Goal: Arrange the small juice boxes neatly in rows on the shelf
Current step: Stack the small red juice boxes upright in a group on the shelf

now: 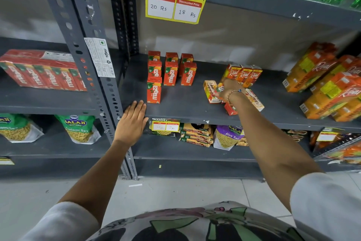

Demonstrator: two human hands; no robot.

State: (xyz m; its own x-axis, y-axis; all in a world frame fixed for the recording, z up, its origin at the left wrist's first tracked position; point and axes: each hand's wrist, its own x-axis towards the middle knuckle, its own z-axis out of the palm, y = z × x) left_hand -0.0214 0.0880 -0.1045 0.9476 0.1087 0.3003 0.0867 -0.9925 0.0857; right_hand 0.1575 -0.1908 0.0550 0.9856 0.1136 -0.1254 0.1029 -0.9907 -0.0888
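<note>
1. On the grey metal shelf, our left hand lies flat at the front edge, fingers spread, holding nothing.
2. Our right hand, a beaded bracelet at the wrist, reaches into a loose heap of small juice boxes; we cannot tell whether the fingers pinch one.
3. Upright red Maaza cartons, glossy rectangular card, stand in three rows left of the heap.
4. Three Real cartons stand just behind the heap.
5. Larger orange pineapple packs lean at the right.
</note>
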